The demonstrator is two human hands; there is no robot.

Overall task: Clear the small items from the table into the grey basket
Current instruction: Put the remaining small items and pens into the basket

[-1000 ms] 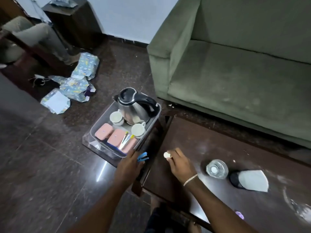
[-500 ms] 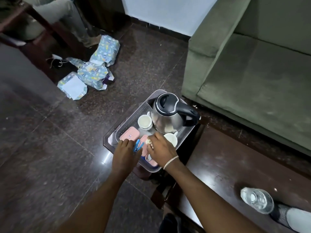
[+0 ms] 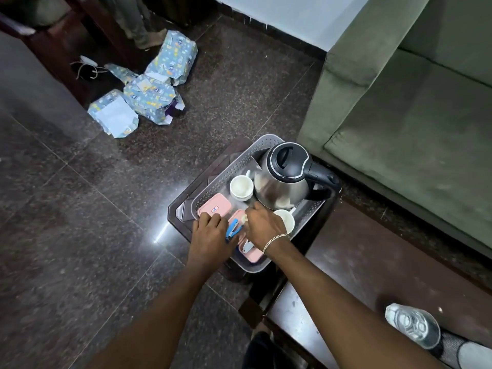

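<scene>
Left of the grey basket (image 3: 241,162), wrapped parcels (image 3: 149,94) lie on the floor, well apart from it and no part of this job.

Over the basket's near left corner, my left hand (image 3: 209,235) is curled on a blue stapler (image 3: 233,230), pinched between thumb and fingers, its nose just above a pink box (image 3: 214,207) lying flat inside.

Just right of it, over the basket's near middle, my right hand (image 3: 265,225) is closed on a small pale item (image 3: 243,218) at the fingertips; I cannot tell what it is. It hovers above a second pink box (image 3: 251,253).

Toward the basket's far right stands the kettle (image 3: 283,179), with one cup (image 3: 241,188) to its left and another cup (image 3: 286,221) touching my right hand.

Judgement: the step is release. Lower both pieces until they rest on the box lids before letting go, since a drop may bounce them out or into a cup. Keep my right wrist from nudging the cup as I withdraw.

Right of the basket, the counter (image 3: 372,262) holds a glass (image 3: 412,326) near its right end; the clearing looks unfinished.
</scene>
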